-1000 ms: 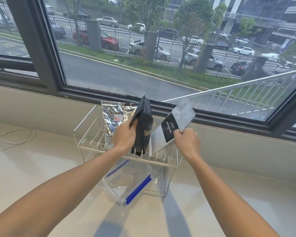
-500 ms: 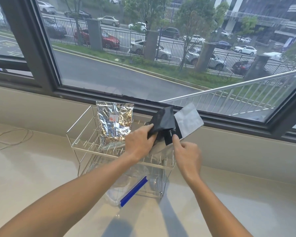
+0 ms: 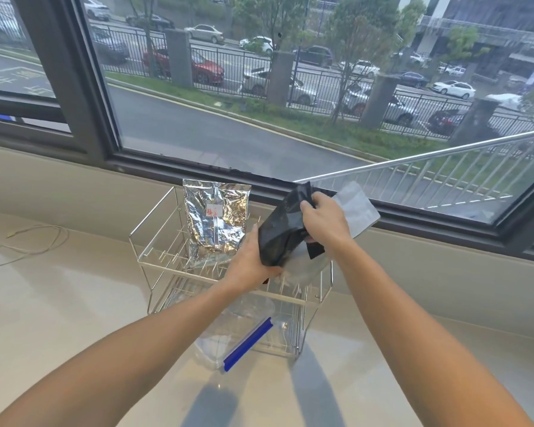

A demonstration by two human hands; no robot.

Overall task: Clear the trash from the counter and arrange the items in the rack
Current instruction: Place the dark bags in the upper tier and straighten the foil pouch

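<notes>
A two-tier wire rack stands on the pale counter under the window. A crinkled silver foil pouch stands upright at the back left of its top tier. Over the right side of that tier, a black bag leans to the right. My left hand holds its lower end and my right hand grips its top. A white pouch with a black label leans behind the black bag, partly hidden by my right hand. A clear container with a blue strip sits in the lower tier.
A thin pale cable lies on the counter at the far left. The window ledge and dark frame run right behind the rack. The pale counter stretches to the left, front and right of the rack.
My right hand left the white pouch and took the top of the black bag. The black bag went from upright to leaning right, lower onto the top tier. My view shifted slightly.
</notes>
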